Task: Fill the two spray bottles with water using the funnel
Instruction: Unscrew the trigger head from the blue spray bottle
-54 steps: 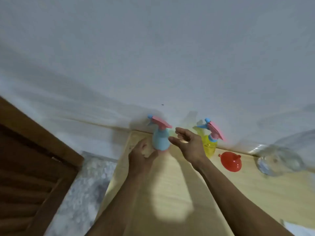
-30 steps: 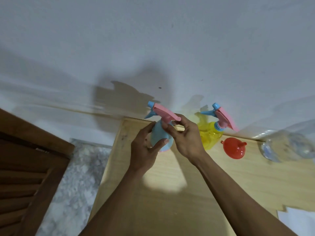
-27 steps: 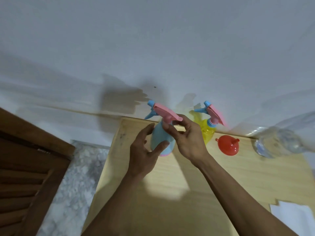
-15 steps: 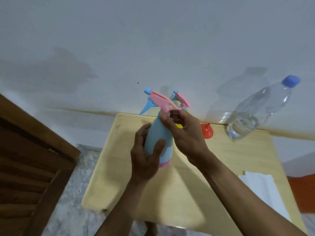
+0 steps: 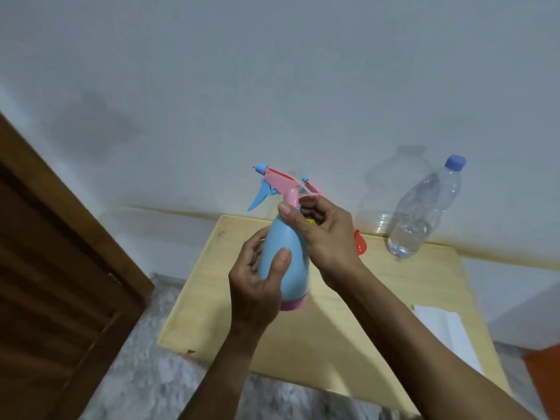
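Observation:
My left hand (image 5: 256,283) grips the body of the blue spray bottle (image 5: 286,265), held upright above the wooden table (image 5: 318,334). My right hand (image 5: 324,234) curls round the bottle's neck just under its pink spray head (image 5: 280,181). The yellow spray bottle (image 5: 311,221) is almost wholly hidden behind my right hand; only its pink head tip and a yellow sliver show. The red funnel (image 5: 360,242) peeks out at my right wrist. A clear water bottle (image 5: 424,213) with a blue cap stands at the table's back right.
A white paper (image 5: 445,334) lies on the table's right side. A brown wooden door (image 5: 54,283) stands to the left. The white wall runs directly behind the table. Grey marbled floor (image 5: 145,359) shows below the table's front and left edges.
Both hands have taken hold of the blue spray bottle and lifted it off the table toward me. The view has tilted down, so more of the table and the water bottle show.

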Demonstrator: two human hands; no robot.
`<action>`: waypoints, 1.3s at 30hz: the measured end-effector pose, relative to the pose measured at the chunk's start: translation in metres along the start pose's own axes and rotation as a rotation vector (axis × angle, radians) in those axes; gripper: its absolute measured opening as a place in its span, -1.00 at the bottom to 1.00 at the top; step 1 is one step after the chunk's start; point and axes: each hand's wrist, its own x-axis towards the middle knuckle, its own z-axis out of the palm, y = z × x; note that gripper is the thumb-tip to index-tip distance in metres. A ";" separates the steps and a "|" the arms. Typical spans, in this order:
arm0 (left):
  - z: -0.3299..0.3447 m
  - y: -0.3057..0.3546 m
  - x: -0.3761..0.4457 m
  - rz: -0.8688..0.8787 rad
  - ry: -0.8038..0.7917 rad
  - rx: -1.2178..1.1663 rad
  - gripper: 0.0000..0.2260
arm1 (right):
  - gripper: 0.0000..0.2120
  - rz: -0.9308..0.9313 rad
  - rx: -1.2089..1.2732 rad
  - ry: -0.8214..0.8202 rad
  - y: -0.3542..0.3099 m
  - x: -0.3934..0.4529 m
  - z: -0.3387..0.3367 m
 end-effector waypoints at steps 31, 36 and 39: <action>-0.063 0.032 0.055 -0.189 -0.189 -0.335 -0.49 | -0.72 0.033 0.121 0.070 -0.049 -0.004 0.079; -0.063 0.034 0.057 -0.178 -0.190 -0.338 -0.52 | -0.76 0.169 0.290 -0.003 -0.057 -0.003 0.076; -0.063 0.034 0.058 -0.165 -0.188 -0.330 -0.52 | -0.76 0.199 0.314 -0.026 -0.058 -0.001 0.074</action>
